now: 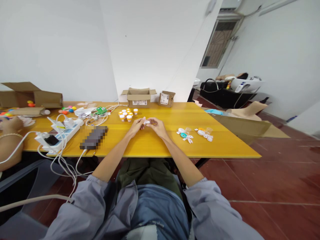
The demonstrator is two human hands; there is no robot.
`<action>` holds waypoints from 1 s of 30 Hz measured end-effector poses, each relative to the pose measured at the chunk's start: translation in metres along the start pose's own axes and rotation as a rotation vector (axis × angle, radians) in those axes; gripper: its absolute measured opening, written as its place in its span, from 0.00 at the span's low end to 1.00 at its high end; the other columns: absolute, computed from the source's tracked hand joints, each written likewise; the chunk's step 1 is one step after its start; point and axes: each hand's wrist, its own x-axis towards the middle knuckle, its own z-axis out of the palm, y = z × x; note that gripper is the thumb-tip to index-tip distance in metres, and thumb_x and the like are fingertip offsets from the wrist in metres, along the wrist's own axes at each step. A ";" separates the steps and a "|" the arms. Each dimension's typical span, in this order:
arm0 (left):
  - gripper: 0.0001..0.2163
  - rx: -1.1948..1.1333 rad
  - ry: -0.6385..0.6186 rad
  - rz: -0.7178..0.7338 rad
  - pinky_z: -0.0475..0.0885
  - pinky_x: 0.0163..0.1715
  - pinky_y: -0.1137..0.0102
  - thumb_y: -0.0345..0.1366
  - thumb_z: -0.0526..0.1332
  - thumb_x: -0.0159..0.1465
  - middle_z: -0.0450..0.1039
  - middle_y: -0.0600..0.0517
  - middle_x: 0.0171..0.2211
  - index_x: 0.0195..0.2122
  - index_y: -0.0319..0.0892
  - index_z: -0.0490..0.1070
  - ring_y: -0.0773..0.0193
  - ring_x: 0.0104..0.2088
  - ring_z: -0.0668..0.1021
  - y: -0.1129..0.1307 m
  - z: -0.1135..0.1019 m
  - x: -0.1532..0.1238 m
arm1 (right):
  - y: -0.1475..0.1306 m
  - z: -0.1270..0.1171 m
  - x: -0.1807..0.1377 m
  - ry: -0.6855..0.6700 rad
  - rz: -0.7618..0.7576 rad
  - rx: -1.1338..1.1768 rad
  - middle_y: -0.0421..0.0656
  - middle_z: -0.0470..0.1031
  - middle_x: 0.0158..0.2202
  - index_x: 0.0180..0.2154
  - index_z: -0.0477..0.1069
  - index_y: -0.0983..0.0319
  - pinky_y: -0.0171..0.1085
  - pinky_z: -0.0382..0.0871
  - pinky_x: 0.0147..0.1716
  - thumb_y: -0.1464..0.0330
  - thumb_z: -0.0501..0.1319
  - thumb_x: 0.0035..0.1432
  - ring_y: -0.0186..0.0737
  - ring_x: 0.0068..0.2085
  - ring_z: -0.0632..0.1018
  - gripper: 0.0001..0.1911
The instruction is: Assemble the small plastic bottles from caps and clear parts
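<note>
A smooth, glossy wood finish is shown by the table (150, 145) below the left grip (137, 127) and right grip (157, 125). Plastic is suggested by the small piece (147, 122) between them and the shiny tubs (129, 118) just beyond the left grip; the power strip (71, 132), farther left, is made of smooth plastic. Beyond both, the box (130, 99) is formed from matt cardboard. Creased, matt cloth is seen in the sleeves (85, 200) behind them.

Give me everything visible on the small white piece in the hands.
The small white piece looks pale with reddish markings; its full outline is partly hidden by fingers, and its material is too small to tell, perhaps plastic or card. It sits between the fingertips of the left hand and right hand, seemingly held above the yellow table. Its exact tilt can't be made out.
</note>
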 end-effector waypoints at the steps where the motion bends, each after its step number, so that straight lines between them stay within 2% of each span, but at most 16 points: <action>1: 0.23 0.004 0.001 0.009 0.65 0.25 0.71 0.61 0.65 0.56 0.69 0.53 0.20 0.27 0.43 0.74 0.67 0.23 0.71 0.000 0.000 0.000 | -0.001 0.000 0.000 0.002 0.003 0.007 0.39 0.81 0.35 0.34 0.76 0.56 0.42 0.74 0.42 0.61 0.70 0.44 0.41 0.37 0.79 0.13; 6: 0.23 0.029 -0.020 0.035 0.66 0.26 0.71 0.60 0.65 0.56 0.70 0.53 0.22 0.30 0.43 0.76 0.66 0.24 0.72 0.001 -0.001 -0.001 | -0.005 0.001 0.000 0.011 0.035 0.007 0.39 0.80 0.29 0.32 0.77 0.57 0.41 0.75 0.38 0.55 0.69 0.45 0.41 0.32 0.79 0.14; 13: 0.21 0.041 -0.031 0.038 0.64 0.25 0.73 0.56 0.67 0.55 0.71 0.53 0.24 0.36 0.42 0.79 0.66 0.26 0.72 0.007 0.001 -0.003 | -0.004 0.001 -0.003 0.003 0.121 -0.106 0.40 0.75 0.21 0.25 0.73 0.59 0.37 0.70 0.26 0.43 0.60 0.53 0.38 0.23 0.75 0.25; 18: 0.18 0.059 -0.036 0.046 0.64 0.26 0.73 0.53 0.67 0.57 0.71 0.54 0.24 0.37 0.41 0.78 0.67 0.27 0.72 0.006 0.002 -0.002 | -0.005 0.000 -0.004 -0.009 0.135 -0.218 0.40 0.72 0.18 0.21 0.69 0.59 0.37 0.68 0.27 0.41 0.53 0.58 0.37 0.22 0.74 0.30; 20: 0.18 0.057 -0.031 0.042 0.64 0.26 0.73 0.53 0.66 0.58 0.71 0.54 0.24 0.37 0.42 0.78 0.67 0.27 0.72 0.006 0.002 -0.002 | -0.005 0.001 -0.003 -0.013 0.124 -0.196 0.40 0.73 0.20 0.24 0.70 0.59 0.37 0.69 0.28 0.41 0.54 0.57 0.38 0.23 0.74 0.29; 25: 0.18 0.034 -0.019 0.036 0.64 0.25 0.73 0.52 0.66 0.58 0.69 0.54 0.23 0.37 0.42 0.78 0.67 0.25 0.71 0.005 0.001 -0.001 | 0.003 0.004 -0.001 0.026 0.073 -0.097 0.38 0.77 0.28 0.36 0.69 0.58 0.37 0.71 0.33 0.47 0.66 0.48 0.39 0.30 0.76 0.23; 30: 0.18 0.031 -0.020 0.036 0.64 0.25 0.73 0.53 0.66 0.59 0.70 0.54 0.24 0.38 0.42 0.78 0.67 0.26 0.71 0.002 -0.001 0.000 | 0.008 0.003 0.000 0.005 0.036 -0.137 0.38 0.75 0.27 0.31 0.68 0.58 0.37 0.70 0.32 0.48 0.64 0.51 0.38 0.29 0.75 0.20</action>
